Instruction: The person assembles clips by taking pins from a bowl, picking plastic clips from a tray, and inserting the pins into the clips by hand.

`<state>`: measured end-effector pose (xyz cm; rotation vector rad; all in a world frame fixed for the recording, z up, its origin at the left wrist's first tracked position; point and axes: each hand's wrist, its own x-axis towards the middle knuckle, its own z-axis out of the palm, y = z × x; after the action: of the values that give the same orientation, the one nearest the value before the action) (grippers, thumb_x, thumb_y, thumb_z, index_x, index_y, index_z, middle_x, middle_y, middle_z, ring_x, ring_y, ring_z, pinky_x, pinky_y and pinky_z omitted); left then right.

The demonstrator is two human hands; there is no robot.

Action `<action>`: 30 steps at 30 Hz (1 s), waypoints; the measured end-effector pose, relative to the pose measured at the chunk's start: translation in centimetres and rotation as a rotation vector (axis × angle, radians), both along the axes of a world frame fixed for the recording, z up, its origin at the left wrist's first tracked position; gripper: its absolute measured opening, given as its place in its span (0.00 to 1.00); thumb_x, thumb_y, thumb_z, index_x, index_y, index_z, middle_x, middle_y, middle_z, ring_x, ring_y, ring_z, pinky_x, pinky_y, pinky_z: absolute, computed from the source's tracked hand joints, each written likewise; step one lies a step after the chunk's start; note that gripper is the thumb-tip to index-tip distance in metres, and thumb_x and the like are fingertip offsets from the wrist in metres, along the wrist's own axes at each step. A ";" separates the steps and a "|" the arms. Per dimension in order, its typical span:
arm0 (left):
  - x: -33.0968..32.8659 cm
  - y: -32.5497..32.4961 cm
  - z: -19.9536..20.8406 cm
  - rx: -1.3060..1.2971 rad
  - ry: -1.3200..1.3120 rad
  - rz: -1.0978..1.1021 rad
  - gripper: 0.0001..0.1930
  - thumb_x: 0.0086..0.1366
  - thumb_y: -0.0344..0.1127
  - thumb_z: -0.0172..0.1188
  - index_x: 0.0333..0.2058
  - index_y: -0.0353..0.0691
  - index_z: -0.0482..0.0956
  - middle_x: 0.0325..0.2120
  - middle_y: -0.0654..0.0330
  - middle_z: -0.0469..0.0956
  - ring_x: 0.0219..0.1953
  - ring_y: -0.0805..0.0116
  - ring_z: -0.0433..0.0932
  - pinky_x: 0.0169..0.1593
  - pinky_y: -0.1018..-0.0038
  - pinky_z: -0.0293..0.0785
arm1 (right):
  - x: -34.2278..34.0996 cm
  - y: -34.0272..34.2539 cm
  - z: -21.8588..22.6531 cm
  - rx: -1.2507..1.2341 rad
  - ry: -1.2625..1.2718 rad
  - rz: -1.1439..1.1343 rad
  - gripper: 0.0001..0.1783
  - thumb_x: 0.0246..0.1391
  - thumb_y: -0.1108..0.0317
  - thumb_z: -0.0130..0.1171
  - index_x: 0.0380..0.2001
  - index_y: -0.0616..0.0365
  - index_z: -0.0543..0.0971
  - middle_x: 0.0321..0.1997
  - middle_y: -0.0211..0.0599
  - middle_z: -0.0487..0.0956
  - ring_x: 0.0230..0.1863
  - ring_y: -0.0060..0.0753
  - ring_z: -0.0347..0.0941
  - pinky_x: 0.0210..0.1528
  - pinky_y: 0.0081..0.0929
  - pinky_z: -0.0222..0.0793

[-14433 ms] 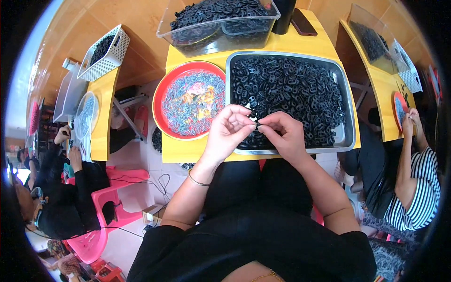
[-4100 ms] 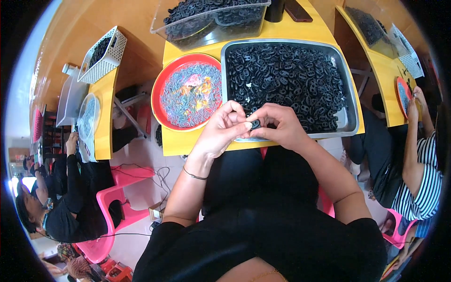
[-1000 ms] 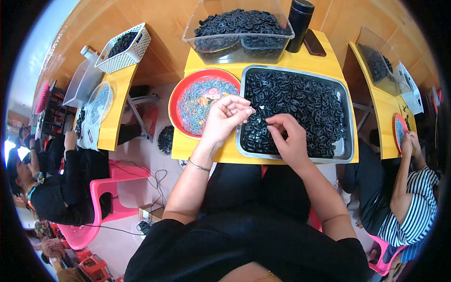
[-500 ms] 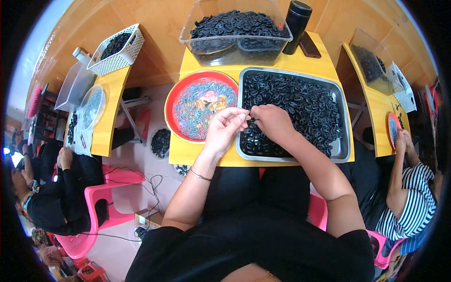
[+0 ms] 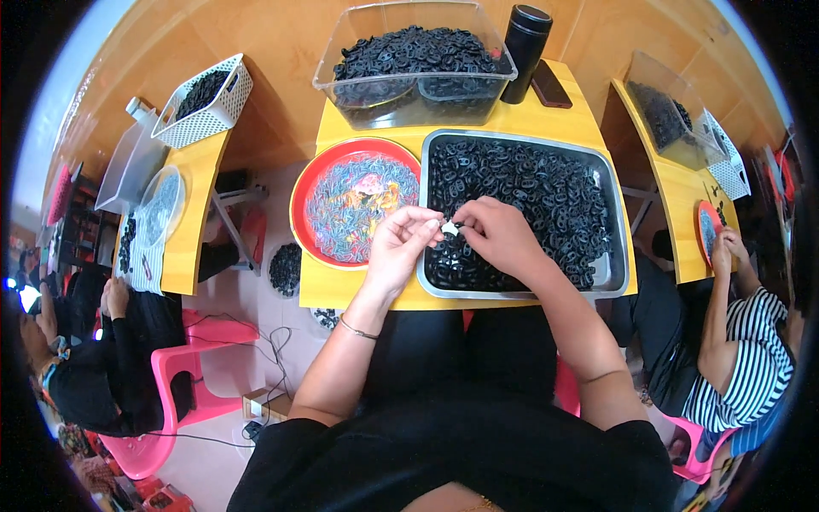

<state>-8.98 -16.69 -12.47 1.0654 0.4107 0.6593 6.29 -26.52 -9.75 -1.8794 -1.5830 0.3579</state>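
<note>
Over the left part of a metal tray point(image 5: 621, 256) filled with small black oval pieces point(image 5: 520, 183), my two hands meet fingertip to fingertip. My left hand point(image 5: 397, 243) is closed in a pinch. A small white piece point(image 5: 450, 228) shows between the fingertips of both hands; its kind is too small to tell. My right hand point(image 5: 502, 235) pinches a small black piece point(image 5: 459, 225), mostly covered by the fingers. Left of the tray, close to my left hand, stands a red-rimmed round dish point(image 5: 300, 205) holding many thin bluish-grey bits point(image 5: 337, 226).
Behind the tray sits a clear bin point(image 5: 409, 107) heaped with black pieces. A black flask point(image 5: 526, 53) and a dark flat phone-like object point(image 5: 551, 85) are beside it. People work at tables left and right. A tub of black pieces point(image 5: 284, 268) stands on the floor.
The white piece now shows between my fingertips, where it was not visible before. My hands have parted very slightly. The whole view has shifted a little.
</note>
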 end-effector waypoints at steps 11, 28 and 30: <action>0.6 -1.3 0.2 0.145 0.016 -0.075 0.09 0.57 0.19 0.56 0.38 0.34 0.71 0.31 0.62 0.75 0.35 0.78 0.75 0.41 0.83 0.72 | -2.0 -3.8 -1.3 0.247 0.570 -0.120 0.07 0.48 0.78 0.56 0.33 0.63 0.76 0.30 0.30 0.74 0.29 0.15 0.70 0.30 0.13 0.65; 0.8 -1.7 -0.1 0.209 -0.015 -0.127 0.12 0.57 0.19 0.56 0.40 0.35 0.70 0.30 0.63 0.76 0.34 0.81 0.74 0.39 0.85 0.70 | -1.9 -4.2 -2.2 0.315 0.561 -0.123 0.10 0.49 0.80 0.56 0.37 0.62 0.76 0.31 0.31 0.76 0.30 0.16 0.73 0.32 0.12 0.68; 0.7 -1.7 -0.2 0.227 0.000 -0.129 0.13 0.56 0.19 0.57 0.40 0.35 0.70 0.29 0.65 0.75 0.32 0.83 0.73 0.37 0.86 0.69 | -2.0 -4.2 -2.2 0.312 0.562 -0.131 0.10 0.49 0.79 0.56 0.36 0.62 0.76 0.31 0.31 0.77 0.30 0.16 0.72 0.32 0.12 0.68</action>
<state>-8.27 -18.35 -12.64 1.2965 0.2687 0.6003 4.27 -30.72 -11.98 -1.4653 -1.0629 0.4969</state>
